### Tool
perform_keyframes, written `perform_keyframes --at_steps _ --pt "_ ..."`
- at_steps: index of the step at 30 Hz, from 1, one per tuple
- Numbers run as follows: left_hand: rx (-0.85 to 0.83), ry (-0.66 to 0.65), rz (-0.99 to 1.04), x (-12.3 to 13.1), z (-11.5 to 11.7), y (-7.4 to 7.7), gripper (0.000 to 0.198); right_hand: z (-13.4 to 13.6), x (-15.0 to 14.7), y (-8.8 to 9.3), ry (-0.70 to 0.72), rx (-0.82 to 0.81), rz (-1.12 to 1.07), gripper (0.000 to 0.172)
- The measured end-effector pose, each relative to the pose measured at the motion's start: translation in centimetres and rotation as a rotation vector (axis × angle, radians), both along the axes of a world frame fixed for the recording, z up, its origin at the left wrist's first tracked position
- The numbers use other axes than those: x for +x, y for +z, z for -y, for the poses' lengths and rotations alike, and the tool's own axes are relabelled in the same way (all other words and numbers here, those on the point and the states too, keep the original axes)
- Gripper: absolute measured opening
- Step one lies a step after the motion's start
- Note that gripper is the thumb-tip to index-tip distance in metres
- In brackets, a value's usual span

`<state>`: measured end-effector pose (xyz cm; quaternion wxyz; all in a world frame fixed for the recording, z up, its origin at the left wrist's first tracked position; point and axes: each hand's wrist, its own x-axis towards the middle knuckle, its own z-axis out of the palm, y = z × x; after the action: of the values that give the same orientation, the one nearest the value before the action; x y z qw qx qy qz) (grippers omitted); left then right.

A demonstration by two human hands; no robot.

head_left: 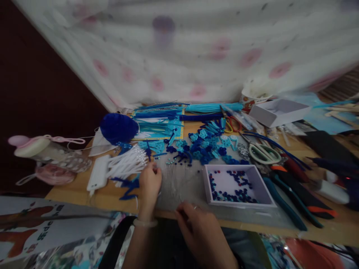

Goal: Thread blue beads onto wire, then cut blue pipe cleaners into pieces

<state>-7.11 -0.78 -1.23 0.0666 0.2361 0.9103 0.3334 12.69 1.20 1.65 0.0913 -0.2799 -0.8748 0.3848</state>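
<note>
Two bare hands (174, 203) at a table (71, 194) of blue bits
The left hand (150, 179), near the middle of the frame, had fingers bent close together beside a dark blue fuzzy stick (148, 148) and white sticks (127, 164); the right hand (198, 226), at bottom middle, was curled, and I couldn't tell if either held anything, while a box (241, 204) of beads (242, 195) sat right of middle

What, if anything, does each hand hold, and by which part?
I cannot tell: the left hand is near a blue stem, contact unclear; the right hand is blurred.
</note>
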Motion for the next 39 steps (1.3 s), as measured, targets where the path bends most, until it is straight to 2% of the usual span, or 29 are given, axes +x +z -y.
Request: perform_keyframes --at_steps 3,5,7,9,12,14,15,17,19,21,25,28,31,32,36,39 --pt "-0.118 -0.013 -0.091 0.2 -0.1 0.5 0.028 0.1 1.5 0.3 -0.001 0.028 -0.105 0.016" --pt "-0.176 -0.022 -0.125 0.1 -0.2 0.7 0.031 -0.3 3.0 0.4 -0.053 0.068 -0.213 0.02" --pt "-0.217 -0.025 -0.144 0.0 -0.1 0.8 0.033 -1.3 5.0 0.5 -0.202 0.132 -0.307 0.023" --pt "-0.247 -0.028 -0.151 0.0 0.1 1.0 0.033 -3.1 7.4 0.7 -0.432 0.21 -0.307 0.024" --pt "-0.254 -0.038 -0.24 0.8 0.3 1.7 0.034 -6.4 11.0 1.1 -0.76 0.283 -0.109 0.034" --pt "-0.14 -0.073 -0.266 2.1 0.1 2.3 0.034 -8.2 12.6 1.1 -0.841 0.27 0.001 0.044" --pt "-0.05 -0.112 -0.21 3.1 -0.1 2.6 0.034 -8.9 13.2 1.0 -0.845 0.25 0.028 0.048" --pt "0.104 -0.229 0.035 5.5 -0.8 3.2 0.038 -9.6 13.6 0.7 -0.815 0.2 0.057 0.054" --pt "0.103 -0.346 0.279 8.0 -1.6 3.4 0.045 -9.7 13.4 0.2 -0.764 0.141 0.082 0.057" --pt "0.035 -0.437 0.415 10.0 -2.5 3.5 0.047 -9.7 13.0 -0.2 -0.694 0.09 0.1 0.055" --pt "-0.112 -0.476 0.332 11.4 -3.8 3.6 0.034 -9.6 12.5 -0.3 -0.638 0.061 0.073 0.05" --pt "-0.167 -0.457 0.241 11.0 -4.3 3.9 0.029 -8.9 12.9 -0.2 -0.771 0.082 -0.048 0.048" --pt "-0.223 -0.447 0.188 10.8 -4.5 4.0 0.03 -6.9 13.2 -1.0 -0.936 0.109 -0.176 0.039" --pt "-0.245 -0.448 0.182 10.8 -4.6 4.0 0.032 -6.1 13.1 -1.6 -0.939 0.092 -0.177 0.038" --pt "-0.315 -0.532 0.165 10.8 -4.8 3.9 0.037 -4.0 11.7 -3.6 -0.79 -0.089 -0.024 0.032" --pt "-0.349 -0.621 0.078 10.6 -5.1 4.1 0.028 -4.0 10.3 -4.0 -0.803 -0.152 0.009 0.034"
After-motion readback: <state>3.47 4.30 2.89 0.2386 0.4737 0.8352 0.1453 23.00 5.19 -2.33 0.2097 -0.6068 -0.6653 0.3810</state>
